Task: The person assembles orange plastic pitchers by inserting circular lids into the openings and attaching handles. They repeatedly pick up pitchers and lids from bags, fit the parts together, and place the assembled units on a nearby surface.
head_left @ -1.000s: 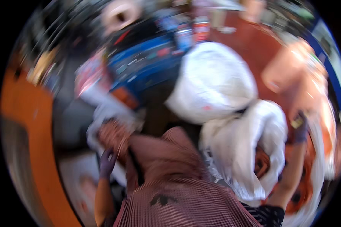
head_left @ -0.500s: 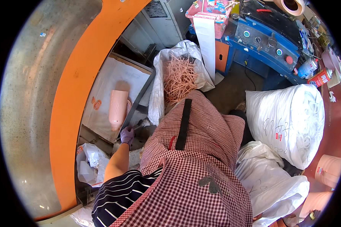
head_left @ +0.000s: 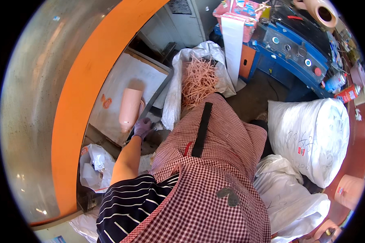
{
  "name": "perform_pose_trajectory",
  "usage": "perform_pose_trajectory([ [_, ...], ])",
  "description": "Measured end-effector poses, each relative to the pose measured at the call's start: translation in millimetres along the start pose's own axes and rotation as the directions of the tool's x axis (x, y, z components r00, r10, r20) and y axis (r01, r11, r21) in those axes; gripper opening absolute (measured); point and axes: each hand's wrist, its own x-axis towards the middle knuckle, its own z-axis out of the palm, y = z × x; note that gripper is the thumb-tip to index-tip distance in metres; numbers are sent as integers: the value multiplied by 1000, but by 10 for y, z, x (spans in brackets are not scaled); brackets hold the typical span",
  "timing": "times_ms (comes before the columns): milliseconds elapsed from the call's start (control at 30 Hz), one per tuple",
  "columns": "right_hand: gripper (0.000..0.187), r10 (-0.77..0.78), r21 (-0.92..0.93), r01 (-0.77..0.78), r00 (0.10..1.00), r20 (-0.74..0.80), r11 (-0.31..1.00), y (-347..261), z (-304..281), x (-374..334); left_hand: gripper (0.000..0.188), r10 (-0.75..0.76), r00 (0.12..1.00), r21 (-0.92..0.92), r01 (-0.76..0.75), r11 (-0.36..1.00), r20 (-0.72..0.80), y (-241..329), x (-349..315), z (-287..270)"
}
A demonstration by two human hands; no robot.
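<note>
My left hand, in a purple glove, is low at the side of a grey-edged tray lined with a white sheet. Its fingers look curled, and what they close on is hidden. Right beside the hand, a pink bottle-shaped plastic piece lies on the sheet with its narrow end toward me. Another rounded pink edge shows just behind that piece. Flat orange-pink scraps lie to its left. My right hand is out of sight; the checked apron fills the lower middle.
A white sack of thin pink strips stands ahead. Left is a curved orange machine frame. At the right are a full white sack, spray cans and a blue control panel. A plastic bag sits lower left.
My left hand has moved slightly forward and right along the tray side, up against the pink piece. The whole view has shifted a little; the pink piece stays on the sheet.
</note>
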Motion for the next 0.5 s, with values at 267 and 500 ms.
perform_pose_trajectory([
  [267, 45, -78, -29, 80, 996, 45, 996, -409, 130, -298, 37, -72, 980, 51, 83, 995, -184, -554, 132, 60],
  [500, 50, -168, -50, 178, 972, 164, 983, -851, 282, -749, 30, -135, 947, -199, 78, 977, -291, -920, 994, -116],
])
